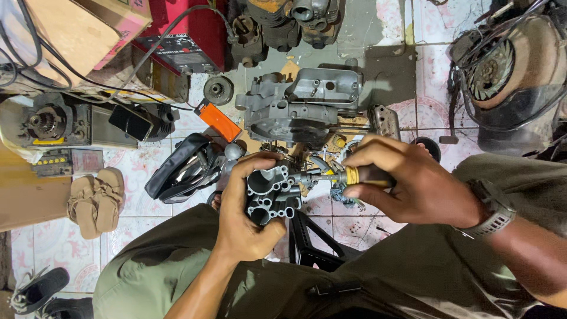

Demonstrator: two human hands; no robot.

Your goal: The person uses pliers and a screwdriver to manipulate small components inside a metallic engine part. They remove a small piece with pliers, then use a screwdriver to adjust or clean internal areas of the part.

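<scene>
Grey cast-metal carburetor body (273, 195), likely rigid, fairly heavy, greasy: your left hand (245, 221) clasps it above your lap by its solid sides, your right hand (413, 186) clenched around the yellow-banded screwdriver (354, 176) driven into its side.

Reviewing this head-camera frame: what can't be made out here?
- Screwdriver tip: head view, hidden where it enters the small metal part; the right hand covers most of the handle.
- Far side of that metal part: covered by the left hand.
- Engine casing on the floor: its lower edge is hidden behind both hands.
- Fan-housing machine: cut off by the right and top edges.
- Small bits between the hands: too small and cluttered to identify.
</scene>
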